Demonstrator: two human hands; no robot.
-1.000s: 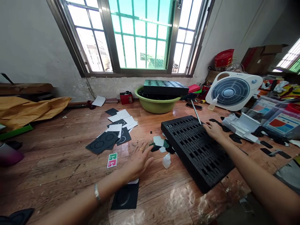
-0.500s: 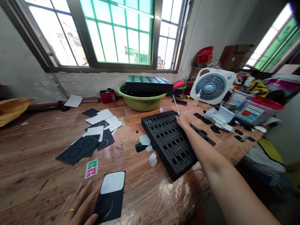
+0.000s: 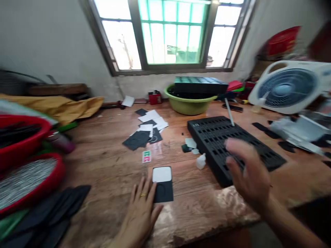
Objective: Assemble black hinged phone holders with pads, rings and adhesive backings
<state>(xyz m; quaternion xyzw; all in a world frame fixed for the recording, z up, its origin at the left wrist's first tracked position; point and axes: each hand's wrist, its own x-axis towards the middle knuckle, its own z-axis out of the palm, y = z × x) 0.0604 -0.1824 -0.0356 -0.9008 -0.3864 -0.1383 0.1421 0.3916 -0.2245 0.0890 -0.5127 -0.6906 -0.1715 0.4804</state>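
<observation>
My left hand (image 3: 141,210), with a gold ring, lies flat on the wooden table, fingers stretched out. Its fingertips touch the left edge of a black card (image 3: 164,193), whose upper part carries a white rounded rectangle (image 3: 162,174). Somewhat blurred, my right hand (image 3: 248,172) hovers over the near part of a black slotted foam tray (image 3: 214,137), thumb and fingers apart, with nothing seen between them. A thin pale rod (image 3: 229,112) stands tilted at the tray's far side. A small white bottle (image 3: 201,161) sits left of the tray.
Black and white cards (image 3: 138,139) lie in a loose pile, near a green-and-pink packet (image 3: 146,156). A green basin (image 3: 188,106) with another slotted tray stands below the window. Red basins (image 3: 60,168) are at left, a fan (image 3: 284,88) at right.
My right hand has come away from the rod and drawn back toward me; the rod stays at the tray. The view has swung left, bringing the red basins in. My left hand remains beside the card.
</observation>
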